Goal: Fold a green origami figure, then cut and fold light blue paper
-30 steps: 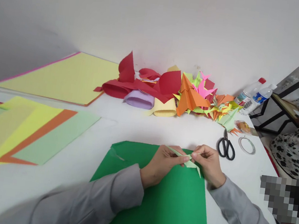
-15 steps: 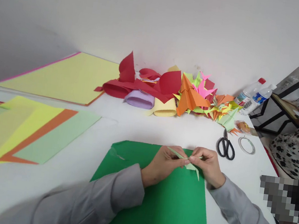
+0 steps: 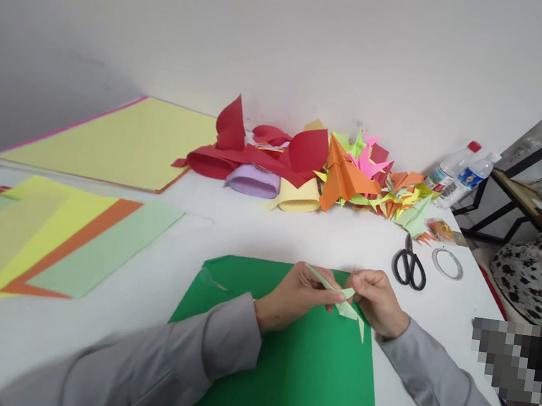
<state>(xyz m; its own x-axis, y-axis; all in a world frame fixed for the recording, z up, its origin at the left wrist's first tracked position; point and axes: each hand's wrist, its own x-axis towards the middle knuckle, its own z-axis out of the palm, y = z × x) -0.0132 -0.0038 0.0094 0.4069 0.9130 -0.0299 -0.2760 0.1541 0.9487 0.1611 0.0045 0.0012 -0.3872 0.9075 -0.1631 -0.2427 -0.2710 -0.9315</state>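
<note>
My left hand [image 3: 294, 297] and my right hand [image 3: 378, 302] meet over a dark green paper sheet [image 3: 289, 372] on the white table [image 3: 247, 233]. Both pinch a small pale green folded paper piece [image 3: 345, 304] with long pointed tips. One tip sticks up to the left, another points down to the right. Grey sleeves cover both my arms.
A pile of folded and curled coloured paper [image 3: 316, 165] lies against the wall. Black scissors [image 3: 410, 266] and a tape ring [image 3: 447, 263] sit to the right, two plastic bottles [image 3: 457, 173] behind them. Large paper sheets [image 3: 61, 235] and a yellow stack [image 3: 119, 140] cover the left.
The folded piece has tilted, its lower tip now pointing further down and right. My fingers have shifted slightly on it.
</note>
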